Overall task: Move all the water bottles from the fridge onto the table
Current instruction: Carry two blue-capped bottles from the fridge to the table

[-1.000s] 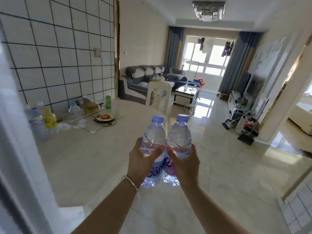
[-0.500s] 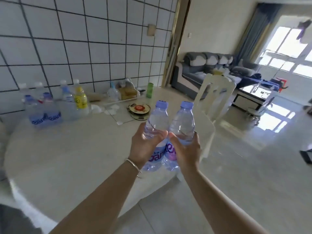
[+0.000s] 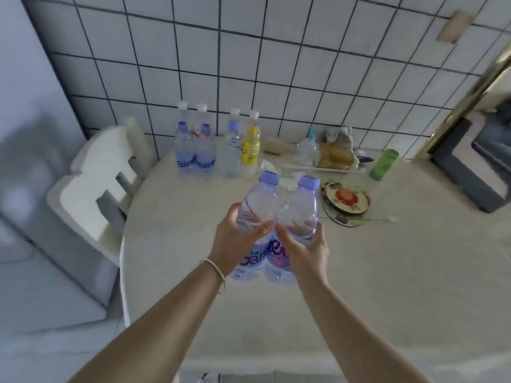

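I carry two clear water bottles with purple caps side by side above the round white table (image 3: 387, 286). My left hand (image 3: 235, 241) grips the left bottle (image 3: 258, 208) around its middle. My right hand (image 3: 307, 250) grips the right bottle (image 3: 300, 208) the same way. The two bottles touch each other. Several more water bottles (image 3: 193, 153) stand in a cluster at the table's far left edge by the tiled wall, next to a yellow-labelled bottle (image 3: 250, 145). The fridge is out of view.
A white chair (image 3: 91, 194) stands at the table's left side. At the back of the table lie a tray with bagged food (image 3: 334, 156), a green cup (image 3: 384, 164) and a round patterned plate (image 3: 347, 200). A grey sofa end (image 3: 470, 161) sits at right.
The view has swung left and down, from the living room to the table and tiled wall. Both hands have carried the two bottles over the table, closer to the standing cluster.
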The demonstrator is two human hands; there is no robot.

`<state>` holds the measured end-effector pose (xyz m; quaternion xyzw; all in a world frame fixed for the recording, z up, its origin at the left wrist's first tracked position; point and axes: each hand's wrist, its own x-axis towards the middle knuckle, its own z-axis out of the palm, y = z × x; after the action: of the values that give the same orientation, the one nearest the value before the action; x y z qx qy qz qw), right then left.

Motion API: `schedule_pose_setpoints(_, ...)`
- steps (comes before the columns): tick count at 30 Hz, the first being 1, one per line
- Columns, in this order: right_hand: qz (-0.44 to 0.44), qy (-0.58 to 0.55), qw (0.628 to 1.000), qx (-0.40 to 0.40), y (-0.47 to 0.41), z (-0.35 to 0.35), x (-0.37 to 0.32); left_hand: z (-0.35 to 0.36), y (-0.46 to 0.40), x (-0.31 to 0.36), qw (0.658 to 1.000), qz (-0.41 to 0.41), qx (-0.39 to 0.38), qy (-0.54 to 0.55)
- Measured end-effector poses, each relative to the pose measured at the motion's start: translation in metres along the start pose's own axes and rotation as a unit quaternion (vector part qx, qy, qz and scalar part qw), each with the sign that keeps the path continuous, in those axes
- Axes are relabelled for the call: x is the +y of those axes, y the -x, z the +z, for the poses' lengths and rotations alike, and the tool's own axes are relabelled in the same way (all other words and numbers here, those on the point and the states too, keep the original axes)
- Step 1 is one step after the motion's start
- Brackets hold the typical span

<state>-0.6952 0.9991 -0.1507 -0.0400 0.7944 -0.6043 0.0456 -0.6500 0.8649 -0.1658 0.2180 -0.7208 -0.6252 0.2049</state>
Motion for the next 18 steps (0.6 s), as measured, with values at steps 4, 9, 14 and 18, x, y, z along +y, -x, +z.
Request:
schedule_pose_setpoints(4, 0.044, 0.038, 0.996, -0.062, -0.057, 0.052, 0.004, -0.021, -0.062, -0.031, 0.999, -0.029, 0.029, -0.032)
schedule_pose_setpoints(9, 0.093, 0.076, 0.986, -0.119, -0.115, 0.122, 0.013, -0.046, -0.129, -0.074, 0.991, -0.095, 0.072, -0.057)
schedule_pose_setpoints(14, 0.123, 0.100, 0.977, -0.145, -0.155, 0.186, 0.020, -0.070, -0.179, -0.099, 0.983, -0.118, 0.118, -0.081)
schedule_pose_setpoints(18, 0.108, 0.132, 0.972, -0.164, -0.181, 0.228, 0.016, -0.092, -0.215, -0.110, 0.979, -0.120, 0.144, -0.085)
